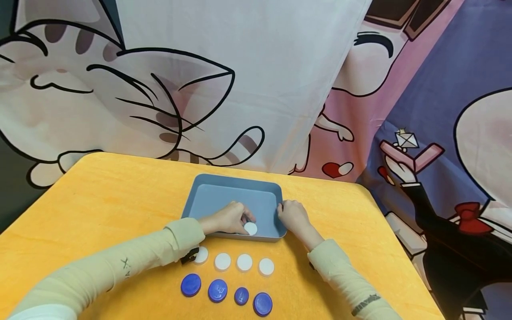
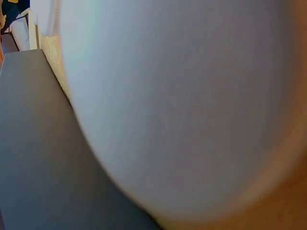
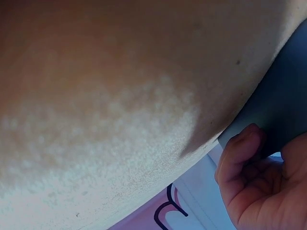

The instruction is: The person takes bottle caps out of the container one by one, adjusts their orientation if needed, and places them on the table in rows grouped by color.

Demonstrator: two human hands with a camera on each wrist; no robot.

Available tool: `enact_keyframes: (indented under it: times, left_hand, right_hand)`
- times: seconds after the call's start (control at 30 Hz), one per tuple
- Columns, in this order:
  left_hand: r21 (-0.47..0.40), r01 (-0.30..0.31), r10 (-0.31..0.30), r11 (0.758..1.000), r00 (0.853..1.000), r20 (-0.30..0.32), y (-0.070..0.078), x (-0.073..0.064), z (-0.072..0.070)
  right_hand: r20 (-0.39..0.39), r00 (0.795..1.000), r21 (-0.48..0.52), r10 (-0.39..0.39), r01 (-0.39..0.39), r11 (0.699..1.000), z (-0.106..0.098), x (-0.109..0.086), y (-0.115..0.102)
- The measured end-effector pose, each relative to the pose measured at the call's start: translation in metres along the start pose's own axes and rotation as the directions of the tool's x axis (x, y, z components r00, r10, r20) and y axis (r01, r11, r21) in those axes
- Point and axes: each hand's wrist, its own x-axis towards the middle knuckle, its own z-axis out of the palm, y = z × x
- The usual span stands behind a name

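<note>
In the head view a blue-grey tray [image 1: 224, 200] stands on the table. My left hand [image 1: 230, 218] reaches over its front rim and pinches a white cap [image 1: 250, 229] inside, near the front right. My right hand [image 1: 294, 215] grips the tray's right wall, fingers curled at the rim. The right wrist view shows this hand [image 3: 268, 187] curled against the tray wall [image 3: 288, 96]. Below my left wrist, a white cap [image 2: 177, 105] fills most of the left wrist view, blurred, beside the tray's outer wall [image 2: 43, 143].
Before the tray runs a row of several white caps [image 1: 244, 262], the leftmost partly covered by my left wrist's camera. Nearer me lies a row of several blue caps [image 1: 218, 290], one smaller. The yellow table [image 1: 120, 191] ends at a printed cartoon curtain [image 1: 260, 89].
</note>
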Motion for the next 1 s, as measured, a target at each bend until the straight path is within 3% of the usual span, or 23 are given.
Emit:
enact_keyframes:
  times: [0.53,0.77,1.0]
  left_hand:
    - [0.001,0.005,-0.004,1.000,0.998,-0.059,0.001,0.002,-0.003]
    - [-0.012,-0.001,0.000,1.000,0.996,-0.095,0.011,0.005,-0.007]
    - [-0.010,0.030,-0.031,0.999,0.991,-0.127,0.028,0.006,-0.011]
  right_hand:
    - [-0.004,1.000,-0.014,0.001,-0.001,1.000,0.001,0.001,0.001]
    - [-0.019,1.000,-0.019,-0.005,0.005,1.000,0.001,0.001,0.001]
    - [-0.004,1.000,-0.008,0.002,-0.002,1.000,0.001,0.001,0.002]
